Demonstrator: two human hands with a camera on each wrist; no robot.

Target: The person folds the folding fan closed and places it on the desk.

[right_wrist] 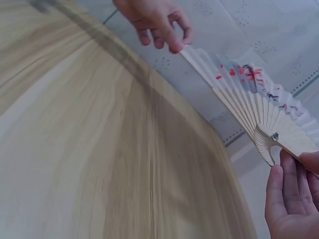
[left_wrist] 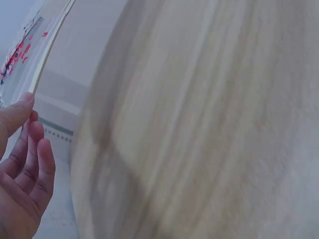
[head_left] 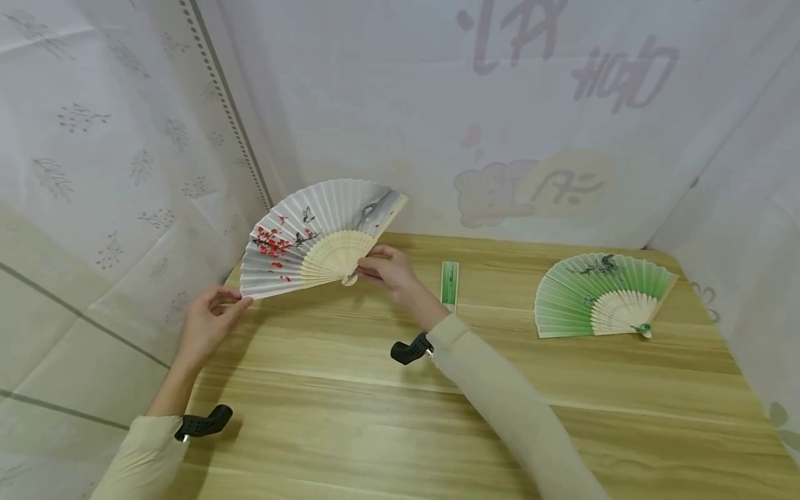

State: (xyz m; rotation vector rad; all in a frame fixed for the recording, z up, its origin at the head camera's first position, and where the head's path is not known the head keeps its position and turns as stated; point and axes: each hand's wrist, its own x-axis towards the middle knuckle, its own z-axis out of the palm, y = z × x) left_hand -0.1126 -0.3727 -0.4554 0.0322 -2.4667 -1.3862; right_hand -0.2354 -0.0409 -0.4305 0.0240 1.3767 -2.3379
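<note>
- We are working over the table (head_left: pixel 300 423), its far half carrying the other pieces.
- We are holding the white fan (head_left: pixel 331 208) raised near the table's left far edge. Its folds are spreading wide, so we are judging its opening as done or nearly done; it is not yet resting on the table.
- We are leaving the green fan (head_left: pixel 562 302) lying spread at the right, and are counting it as finished.
- With our left hand (head_left: pixel 207 325) we are pinching the white fan's outer corner, thumb against fingers.
- With our right hand (head_left: pixel 390 272) we are pinching its opposite outer stick near the pivot, fingers closing narrowly.
- We are seeing a narrow green strip (head_left: pixel 449 283) lying between both fans, perhaps a closed fan; we cannot tell. If so, its opening is remaining.
</note>
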